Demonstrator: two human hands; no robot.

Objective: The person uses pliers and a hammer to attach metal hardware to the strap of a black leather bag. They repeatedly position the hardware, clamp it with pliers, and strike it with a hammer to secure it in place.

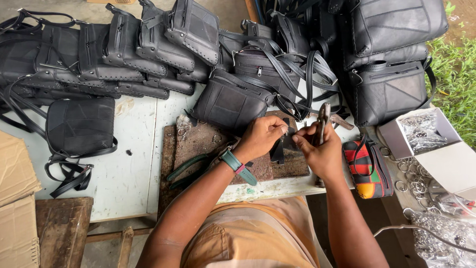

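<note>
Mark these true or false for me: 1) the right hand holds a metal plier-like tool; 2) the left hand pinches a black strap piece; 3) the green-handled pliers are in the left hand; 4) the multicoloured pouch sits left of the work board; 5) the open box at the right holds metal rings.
1) True: the right hand grips a metal tool, pointing up.
2) True: the left hand pinches a black strap piece.
3) False: the green-handled pliers lie untouched on the work board.
4) False: the multicoloured pouch sits right of the board, beside the right hand.
5) True: the open box holds shiny metal rings.
</note>
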